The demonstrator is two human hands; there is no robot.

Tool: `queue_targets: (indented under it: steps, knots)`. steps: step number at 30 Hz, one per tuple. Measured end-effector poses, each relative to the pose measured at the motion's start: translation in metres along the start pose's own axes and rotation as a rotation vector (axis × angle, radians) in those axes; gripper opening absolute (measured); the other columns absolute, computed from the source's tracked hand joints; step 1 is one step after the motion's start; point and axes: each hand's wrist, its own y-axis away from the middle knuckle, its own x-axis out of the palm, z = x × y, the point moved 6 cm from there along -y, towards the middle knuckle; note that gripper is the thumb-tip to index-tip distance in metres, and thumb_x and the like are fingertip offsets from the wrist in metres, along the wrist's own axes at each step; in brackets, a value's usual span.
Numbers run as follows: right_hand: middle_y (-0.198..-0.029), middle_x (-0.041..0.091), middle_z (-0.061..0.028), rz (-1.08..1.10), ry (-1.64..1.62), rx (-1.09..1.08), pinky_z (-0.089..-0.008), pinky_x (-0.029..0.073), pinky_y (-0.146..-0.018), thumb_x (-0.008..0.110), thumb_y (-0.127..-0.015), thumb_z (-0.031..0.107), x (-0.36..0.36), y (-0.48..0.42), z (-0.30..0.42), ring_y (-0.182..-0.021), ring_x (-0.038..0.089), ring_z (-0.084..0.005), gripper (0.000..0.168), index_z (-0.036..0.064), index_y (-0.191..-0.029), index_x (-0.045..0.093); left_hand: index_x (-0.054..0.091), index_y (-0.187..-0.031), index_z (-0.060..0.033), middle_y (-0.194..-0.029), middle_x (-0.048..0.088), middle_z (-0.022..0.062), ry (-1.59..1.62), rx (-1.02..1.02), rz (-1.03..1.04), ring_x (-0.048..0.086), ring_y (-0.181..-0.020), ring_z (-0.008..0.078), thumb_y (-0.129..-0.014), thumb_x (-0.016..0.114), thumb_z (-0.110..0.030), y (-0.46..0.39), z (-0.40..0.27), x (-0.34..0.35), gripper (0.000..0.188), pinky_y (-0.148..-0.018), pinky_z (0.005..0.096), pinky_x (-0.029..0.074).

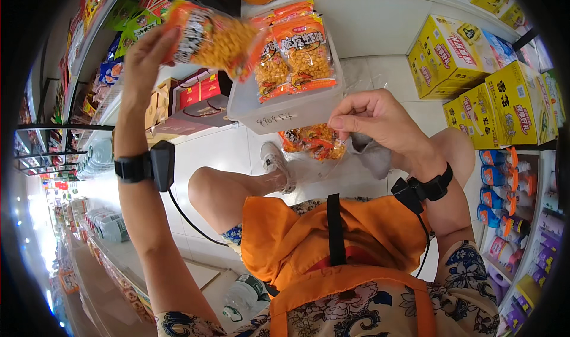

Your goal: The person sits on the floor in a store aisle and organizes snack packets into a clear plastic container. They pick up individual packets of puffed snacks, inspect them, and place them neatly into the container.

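Note:
My left hand grips one end of an orange snack packet, raised at the left of a translucent plastic bin. Yellow-orange crunchy pieces show through its clear window. Similar snack packets stand packed inside the bin, which has handwriting on its front wall. My right hand is at the bin's near right corner with thumb and forefinger close together; whether thin film is between them cannot be told. Below it, more small packets lie in a clear plastic bag on the floor, partly hidden by the bin.
Yellow cartons are stacked at the right, above shelves of bottles. Gift boxes stand left of the bin, beside shelves of packaged snacks. A large water bottle is on the floor near me. My knees flank the work area.

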Motion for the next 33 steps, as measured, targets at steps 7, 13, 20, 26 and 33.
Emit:
queue_targets:
  steps: [7,13,20,26,33]
  knots:
    - [-0.077,0.065,-0.0047,-0.054,0.033,0.013,-0.0225,0.049,-0.065,0.064,-0.088,0.011,-0.003,-0.001,-0.001,-0.069,0.06,-0.0088,0.015,-0.004,-0.089,0.066,0.064,-0.095,0.0004,-0.075,0.061,0.0013,-0.143,-0.101,0.491,0.054,-0.071,0.0081,-0.088,0.061,-0.016,-0.026,0.07,0.107,0.018,-0.068,0.0235,0.044]
    - [-0.077,0.065,-0.004,-0.098,0.032,-0.023,-0.022,0.048,-0.064,0.064,-0.088,0.011,-0.01,-0.002,-0.002,-0.068,0.059,-0.0082,0.014,-0.003,-0.089,0.066,0.059,-0.114,-0.0088,-0.107,0.059,0.0147,-0.635,0.512,0.075,0.058,-0.096,0.0274,-0.071,0.074,-0.012,-0.03,0.051,0.105,0.045,-0.078,0.0363,0.049]
    - [-0.074,0.06,0.0009,-0.207,0.092,-0.102,-0.0189,0.043,-0.064,0.062,-0.088,0.012,-0.037,0.005,0.009,-0.068,0.055,-0.0052,0.012,0.001,-0.09,0.066,0.063,-0.09,0.0023,-0.085,0.064,0.0065,0.183,-0.035,0.359,0.059,-0.081,0.0106,-0.089,0.059,-0.016,0.035,-0.046,0.089,0.019,-0.071,0.0251,0.046]
    - [-0.072,0.061,0.0001,-0.161,0.174,-0.191,-0.0203,0.044,-0.066,0.063,-0.088,0.019,-0.049,0.01,0.027,-0.067,0.056,-0.0062,0.018,0.001,-0.092,0.067,0.059,-0.103,0.0043,-0.092,0.063,0.0177,0.001,-0.084,1.272,0.063,-0.083,0.0274,-0.088,0.054,-0.009,0.175,0.007,0.207,0.021,-0.073,0.033,0.05]
    - [-0.072,0.062,-0.0019,-0.131,0.11,-0.107,-0.0208,0.045,-0.064,0.066,-0.086,0.019,-0.045,0.007,0.011,-0.065,0.058,-0.0074,0.021,-0.001,-0.091,0.067,0.053,-0.128,-0.0116,-0.129,0.053,0.0094,-0.051,-0.602,0.905,0.052,-0.114,0.0267,-0.085,0.061,-0.02,0.196,0.174,0.315,0.044,-0.093,0.034,0.045]
